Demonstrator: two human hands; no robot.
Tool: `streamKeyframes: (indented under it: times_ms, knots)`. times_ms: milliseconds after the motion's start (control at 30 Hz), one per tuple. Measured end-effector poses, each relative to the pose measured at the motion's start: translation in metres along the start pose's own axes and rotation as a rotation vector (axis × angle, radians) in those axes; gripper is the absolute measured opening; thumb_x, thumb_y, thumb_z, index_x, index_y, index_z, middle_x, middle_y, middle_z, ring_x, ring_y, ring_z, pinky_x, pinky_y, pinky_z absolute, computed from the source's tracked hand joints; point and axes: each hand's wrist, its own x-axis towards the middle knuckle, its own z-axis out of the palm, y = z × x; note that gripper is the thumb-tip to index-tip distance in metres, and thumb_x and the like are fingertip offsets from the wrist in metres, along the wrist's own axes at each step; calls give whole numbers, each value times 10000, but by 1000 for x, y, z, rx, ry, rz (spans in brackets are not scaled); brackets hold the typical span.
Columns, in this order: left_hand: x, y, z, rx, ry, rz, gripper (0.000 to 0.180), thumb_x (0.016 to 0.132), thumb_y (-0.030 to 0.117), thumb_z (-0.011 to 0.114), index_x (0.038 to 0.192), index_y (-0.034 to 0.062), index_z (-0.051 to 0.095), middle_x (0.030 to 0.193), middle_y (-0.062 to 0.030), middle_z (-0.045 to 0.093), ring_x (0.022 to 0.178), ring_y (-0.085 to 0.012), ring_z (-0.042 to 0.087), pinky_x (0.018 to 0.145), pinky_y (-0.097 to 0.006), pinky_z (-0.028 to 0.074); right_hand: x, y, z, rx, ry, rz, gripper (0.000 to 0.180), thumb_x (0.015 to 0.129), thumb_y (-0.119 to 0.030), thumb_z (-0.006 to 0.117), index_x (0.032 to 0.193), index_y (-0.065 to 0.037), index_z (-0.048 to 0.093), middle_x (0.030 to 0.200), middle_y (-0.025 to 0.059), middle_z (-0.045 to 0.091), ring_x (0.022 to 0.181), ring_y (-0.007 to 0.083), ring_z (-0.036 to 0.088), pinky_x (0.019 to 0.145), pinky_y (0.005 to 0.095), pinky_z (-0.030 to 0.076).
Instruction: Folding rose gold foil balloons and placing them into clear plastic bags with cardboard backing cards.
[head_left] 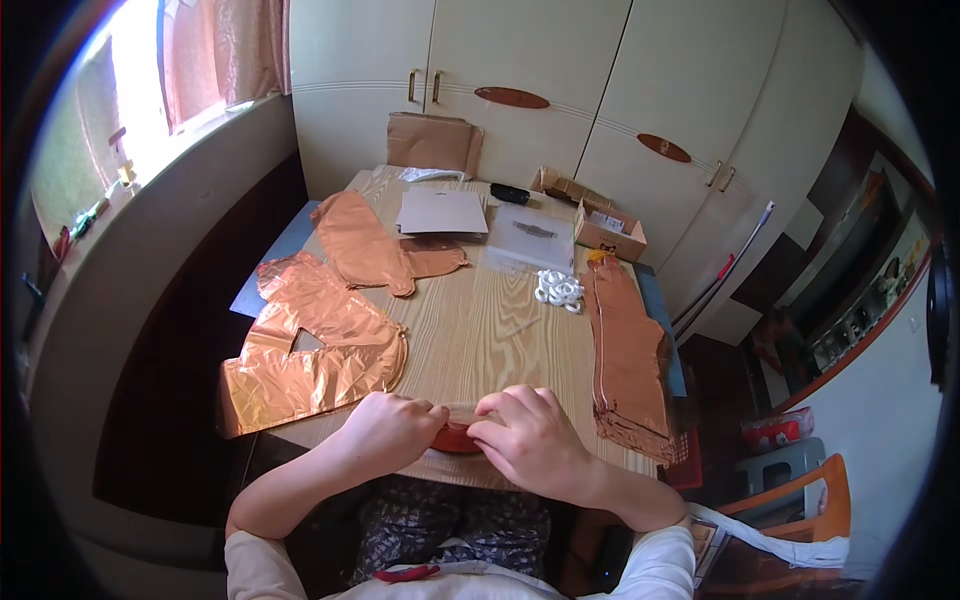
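From the head camera, looking down, both hands meet at the near edge of the wooden table [480,330]. The left hand [388,430] and the right hand [530,440] are curled side by side over a small folded piece of copper-coloured foil [455,432], fingers bent down on top of it and pressing it against the table edge. Only a thin reddish strip of it shows between and beneath the knuckles, so its shape is hard to tell. Both hands are clenched on it, seemingly so that it stays flat and tight.

To the left lies a big flat foil balloon [310,355], spread out and hanging partly over the table's side. Beyond it, further from the person, a second foil shape [375,245] lies flat too, well clear of the hands. Along the right edge sits a tall stack of foil pieces [628,350], squared up, within easy reach of the right hand. A cluster of small white rings [560,290] rests near the stack's far end. Behind these are a clear plastic box [530,235], a sheet of pale card [442,212] and an open cardboard box [608,230], pushed back so the middle of the table is left for the work. Cream cupboards [520,90] close the room behind.
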Motion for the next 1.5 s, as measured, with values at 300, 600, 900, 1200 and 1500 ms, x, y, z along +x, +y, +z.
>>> streamKeyframes:
  times_ms: [300, 600, 900, 1200, 1500]
  knots:
    - [-28, 13, 61, 253, 282, 76, 374, 810, 133, 606, 1156, -10, 618, 1077, -102, 661, 977, -239, 680, 689, -315, 580, -30, 92, 37, 182, 96, 350, 124, 835, -87, 650, 954, -108, 675, 1018, 62, 634, 964, 260, 618, 844, 401, 480]
    - [-47, 7, 122, 193, 209, 37, 354, 814, 209, 644, 1121, 33, 642, 1163, -122, 621, 1076, -287, 633, 775, -351, 582, -17, 262, 173, -319, 93, 348, 229, 904, -110, 521, 1074, -88, 674, 1073, 83, 675, 1133, 288, 593, 984, 472, 431]
    - [7, -15, 113, -142, 150, 124, 446, 863, 326, 689, 1224, 78, 607, 1320, -130, 578, 1292, -326, 516, 1036, -455, 449, -21, 246, 128, -386, -298, 449, 123, 769, -135, 661, 879, -81, 650, 942, 90, 679, 968, 276, 650, 819, 462, 512]
    - [26, -18, 146, -64, -122, 172, 583, 964, 564, 436, 1494, 324, 396, 1563, -93, 348, 1465, -395, 236, 1182, -604, 114, -93, 100, 57, 284, 6, 746, 44, 825, -37, 625, 860, -56, 606, 781, 125, 653, 754, 233, 672, 634, 333, 520]
    - [28, -19, 150, -41, -125, 183, 610, 969, 623, 350, 1504, 332, 381, 1573, -79, 338, 1465, -388, 245, 1178, -606, 115, -161, -23, 88, 523, 97, 549, 131, 758, -2, 678, 859, -77, 718, 785, 74, 681, 689, 226, 674, 636, 317, 556]
